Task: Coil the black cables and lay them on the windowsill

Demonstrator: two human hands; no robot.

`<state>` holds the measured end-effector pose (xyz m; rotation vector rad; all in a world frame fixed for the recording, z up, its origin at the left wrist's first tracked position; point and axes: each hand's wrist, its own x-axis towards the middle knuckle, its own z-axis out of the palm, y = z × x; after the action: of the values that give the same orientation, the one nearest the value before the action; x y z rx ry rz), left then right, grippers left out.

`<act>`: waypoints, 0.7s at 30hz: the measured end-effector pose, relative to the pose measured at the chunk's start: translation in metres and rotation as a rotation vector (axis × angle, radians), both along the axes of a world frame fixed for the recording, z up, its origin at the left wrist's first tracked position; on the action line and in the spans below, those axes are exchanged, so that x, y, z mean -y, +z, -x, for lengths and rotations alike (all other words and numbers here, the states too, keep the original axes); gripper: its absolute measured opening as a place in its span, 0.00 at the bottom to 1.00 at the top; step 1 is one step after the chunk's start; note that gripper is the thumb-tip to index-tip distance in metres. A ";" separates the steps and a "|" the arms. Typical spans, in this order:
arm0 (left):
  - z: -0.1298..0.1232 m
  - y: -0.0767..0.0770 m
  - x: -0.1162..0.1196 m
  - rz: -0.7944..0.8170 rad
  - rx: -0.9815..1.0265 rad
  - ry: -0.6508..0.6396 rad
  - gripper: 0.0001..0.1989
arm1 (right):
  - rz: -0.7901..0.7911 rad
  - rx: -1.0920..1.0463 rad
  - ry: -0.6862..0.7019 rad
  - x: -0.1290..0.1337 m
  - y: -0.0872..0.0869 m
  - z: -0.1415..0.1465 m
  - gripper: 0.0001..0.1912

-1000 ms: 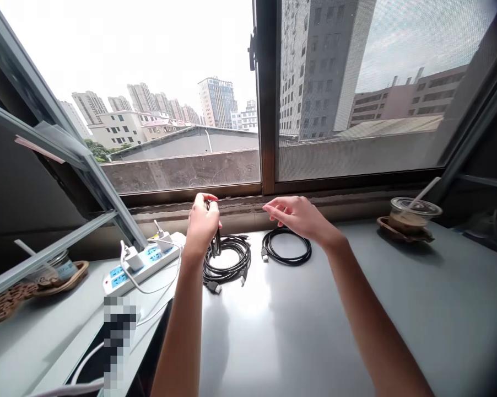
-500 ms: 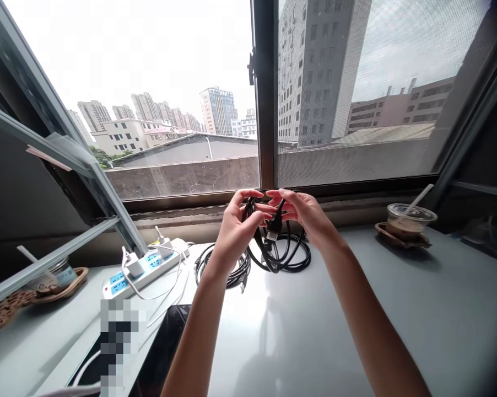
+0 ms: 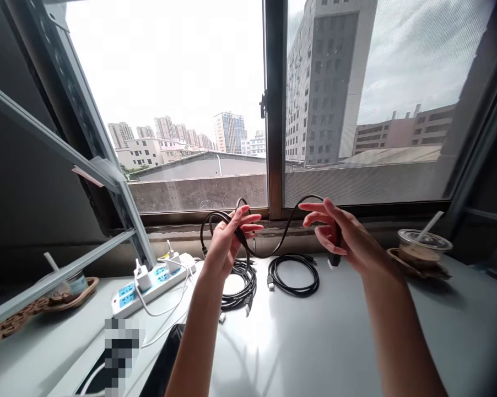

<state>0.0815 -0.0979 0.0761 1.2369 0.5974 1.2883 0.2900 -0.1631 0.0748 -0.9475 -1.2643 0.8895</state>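
Note:
A black cable (image 3: 269, 255) hangs in the air between my two hands, sagging in the middle. My left hand (image 3: 227, 237) pinches its looped part between thumb and fingers, with loops sticking out to the left and above. My right hand (image 3: 341, 231) grips the cable near one end; a dark connector points down below the palm. Under and behind my left hand lies a coiled black cable (image 3: 252, 284) with connector ends showing. Between the hands, a second coiled black cable (image 3: 296, 295) rests on the white table (image 3: 306, 342).
A white power strip (image 3: 153, 281) with plugged-in chargers stands at left. Lidded drink cups sit in cardboard holders, one right (image 3: 424, 248), one far left (image 3: 73, 286). A metal shelf frame (image 3: 124, 204) rises at left. A dark flat device (image 3: 163, 358) lies by my left forearm.
My hands have moved apart, drawing a length of cable out of the bundle. My right hand went right with the connector end. The view has tilted up slightly.

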 end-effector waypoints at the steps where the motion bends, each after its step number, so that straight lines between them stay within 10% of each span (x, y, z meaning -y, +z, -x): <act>1: -0.001 0.000 0.002 -0.021 -0.039 -0.004 0.15 | 0.010 0.002 0.012 0.000 0.000 0.001 0.32; 14: -0.019 -0.004 0.037 -0.284 -0.617 -0.449 0.23 | 0.054 0.324 -0.046 -0.011 -0.008 0.031 0.28; 21: -0.016 -0.004 0.031 -0.467 -0.536 0.153 0.17 | -0.067 0.193 -0.372 0.000 -0.002 0.001 0.23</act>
<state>0.0979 -0.1292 0.0720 1.9883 0.8073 1.2630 0.2893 -0.1636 0.0727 -1.1884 -1.2169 0.4708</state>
